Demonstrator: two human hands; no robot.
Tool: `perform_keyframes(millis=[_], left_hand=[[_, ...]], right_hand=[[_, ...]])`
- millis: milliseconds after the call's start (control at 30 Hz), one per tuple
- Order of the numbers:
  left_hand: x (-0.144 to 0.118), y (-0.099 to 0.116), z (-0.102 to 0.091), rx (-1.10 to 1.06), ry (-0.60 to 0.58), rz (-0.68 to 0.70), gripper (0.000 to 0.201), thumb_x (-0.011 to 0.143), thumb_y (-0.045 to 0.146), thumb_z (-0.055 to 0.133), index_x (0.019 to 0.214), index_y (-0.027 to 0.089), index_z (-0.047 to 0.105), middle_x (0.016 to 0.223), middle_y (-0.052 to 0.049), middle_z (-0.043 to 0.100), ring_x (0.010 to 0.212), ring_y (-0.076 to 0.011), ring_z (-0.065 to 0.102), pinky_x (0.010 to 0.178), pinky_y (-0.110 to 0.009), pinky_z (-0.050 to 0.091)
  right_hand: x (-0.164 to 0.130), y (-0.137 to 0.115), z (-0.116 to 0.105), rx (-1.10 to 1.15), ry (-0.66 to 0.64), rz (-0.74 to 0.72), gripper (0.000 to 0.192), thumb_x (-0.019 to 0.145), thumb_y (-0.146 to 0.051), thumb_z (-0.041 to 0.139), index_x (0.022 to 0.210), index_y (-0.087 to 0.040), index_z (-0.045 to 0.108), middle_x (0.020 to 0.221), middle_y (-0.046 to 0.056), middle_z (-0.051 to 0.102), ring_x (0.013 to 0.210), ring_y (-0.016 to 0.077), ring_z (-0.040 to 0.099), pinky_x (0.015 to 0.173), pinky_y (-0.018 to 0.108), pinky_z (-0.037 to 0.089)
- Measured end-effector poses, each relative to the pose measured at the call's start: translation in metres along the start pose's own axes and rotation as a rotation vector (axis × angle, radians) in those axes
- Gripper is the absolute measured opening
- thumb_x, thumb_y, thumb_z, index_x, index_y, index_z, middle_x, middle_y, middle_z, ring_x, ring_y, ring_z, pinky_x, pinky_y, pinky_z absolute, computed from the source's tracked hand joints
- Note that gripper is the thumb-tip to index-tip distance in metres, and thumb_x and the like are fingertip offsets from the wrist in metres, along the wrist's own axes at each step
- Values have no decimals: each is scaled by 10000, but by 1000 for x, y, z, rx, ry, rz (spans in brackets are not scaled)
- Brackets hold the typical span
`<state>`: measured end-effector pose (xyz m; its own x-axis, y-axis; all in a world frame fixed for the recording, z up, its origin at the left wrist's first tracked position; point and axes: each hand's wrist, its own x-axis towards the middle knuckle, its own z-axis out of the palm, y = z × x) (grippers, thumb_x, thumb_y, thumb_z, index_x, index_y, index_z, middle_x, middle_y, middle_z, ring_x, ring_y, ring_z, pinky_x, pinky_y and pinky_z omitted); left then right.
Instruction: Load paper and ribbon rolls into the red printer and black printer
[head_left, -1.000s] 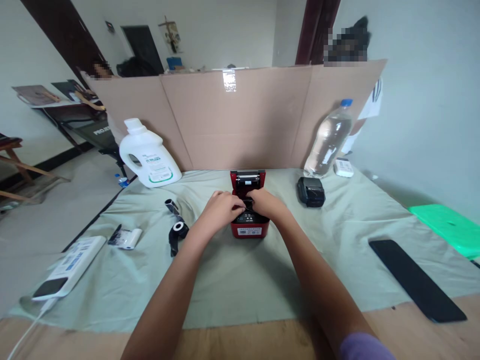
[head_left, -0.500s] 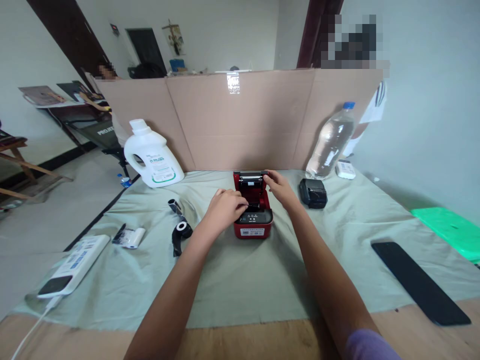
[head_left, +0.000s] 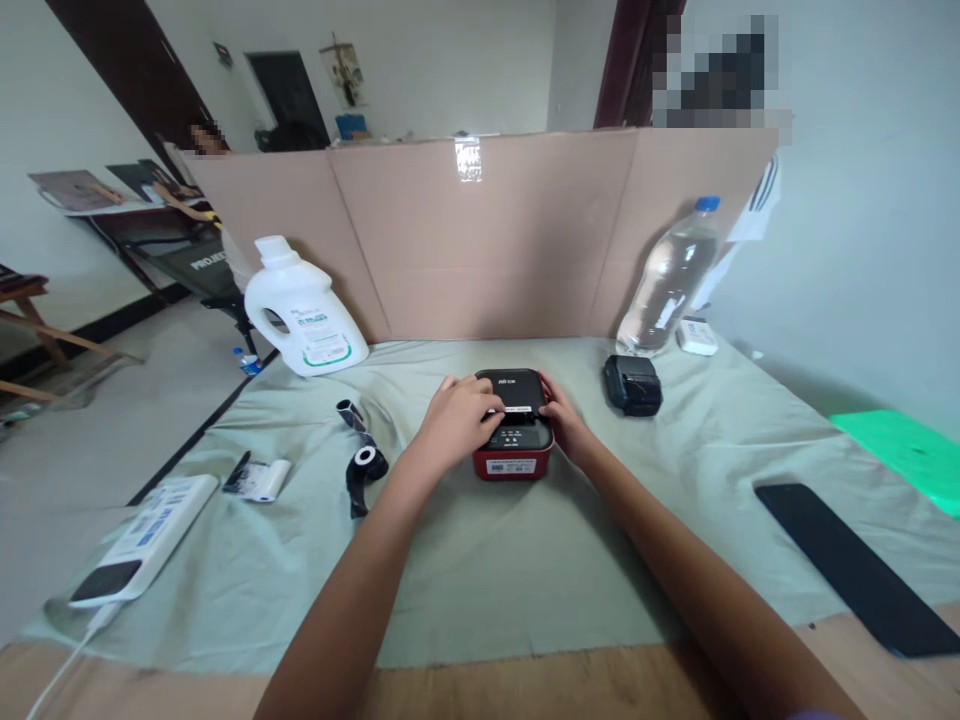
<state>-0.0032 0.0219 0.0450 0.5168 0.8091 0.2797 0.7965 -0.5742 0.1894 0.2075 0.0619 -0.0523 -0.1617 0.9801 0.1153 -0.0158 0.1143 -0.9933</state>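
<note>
1. Since half a second ago: the label printer point(head_left: 514, 425) lid has gone from standing open to lying flat and shut. The right hand point(head_left: 564, 422) has dropped from the lid's top edge to the printer's right flank; the left hand point(head_left: 459, 420) has slid up onto the top.
2. Grip: both hands wrap the printer loosely, the left hand's fingers draped over the black lid and front edge, the right hand cupping the side. Neither is clenched; the printer sits on the green cloth point(head_left: 480, 560), mid-table, in front of the cardboard screen point(head_left: 480, 240).
3. Nearby: black tape roll point(head_left: 361, 465) and small white paper roll point(head_left: 259, 478) to the left, black handheld printer point(head_left: 634, 383) and water bottle point(head_left: 667, 280) to the right, detergent jug point(head_left: 296, 310) back left, all apart from the hands.
4. Risk: lid may not be latched; uneven pressing from the left could leave one side up or pinch the paper at the slot.
5. Risk: cloth is loose, so a hard push could skid the printer toward the cardboard.
6. Cannot tell whether paper feeds out of the slot; the fingers cover it.
</note>
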Motion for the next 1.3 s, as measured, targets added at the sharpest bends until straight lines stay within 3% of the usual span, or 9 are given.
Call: perform_keyframes(millis=[200,300,400,500,633,900,1167,1300], left_hand=[[2,-11,10,-198,100,-83,121,905,300,605,880,246,711,1071,-41,650,1070,-245,561,958,-415,406],[2,-26,18,-395,129,-157,138,873,293,601,981,245,673,1193,-53,614,1208,-252,515,1084,-429,383],[2,-42,33,-698,72,-276,433,823,250,555,1256,257,582,1411,-70,517,1386,-246,421,1171,-429,333],[0,-52,53,-1086,-33,-401,754,783,261,519,1516,298,350,1589,-55,382,1474,-236,363,1196,-417,325],[-4,-53,75,-1403,-59,-474,912,773,330,501,1608,353,135,1636,-11,335,1418,-231,463,1177,-413,375],[-8,-53,88,-1454,24,-388,924,744,394,615,1583,325,234,1566,-62,431,1376,-274,491,1123,-422,434],[-9,-46,85,-1558,60,-361,888,753,372,621,1573,323,283,1586,-57,423,1383,-288,487,1123,-438,427],[-10,-44,78,-1579,51,-380,867,751,328,620,1564,313,323,1579,-55,442,1404,-294,469,1162,-450,382]], right_hand=[[-6,6,5,175,-44,-62,841,724,-328,546,1536,-218,355,1593,84,443,1429,270,458,1161,421,384],[-8,6,5,212,-46,-68,818,747,-355,571,1531,-229,376,1606,83,425,1441,278,445,1162,437,385],[-9,6,5,206,-59,-69,823,765,-399,570,1541,-222,361,1615,89,409,1436,276,454,1164,431,387],[-11,4,6,165,-54,-55,853,766,-444,549,1558,-216,328,1623,87,397,1446,271,441,1171,423,379],[-12,1,8,165,-44,-44,853,761,-448,544,1556,-226,330,1617,82,409,1451,281,436,1167,439,384],[-13,-5,11,141,-20,10,917,703,-342,499,1579,-200,268,1640,68,369,1461,269,425,1199,447,342],[-19,-4,14,95,11,-38,833,793,-544,484,1556,-244,340,1617,72,407,1451,285,438,1162,452,396],[-20,2,14,169,18,-56,803,810,-571,527,1532,-250,381,1619,76,402,1469,285,412,1197,456,348]])
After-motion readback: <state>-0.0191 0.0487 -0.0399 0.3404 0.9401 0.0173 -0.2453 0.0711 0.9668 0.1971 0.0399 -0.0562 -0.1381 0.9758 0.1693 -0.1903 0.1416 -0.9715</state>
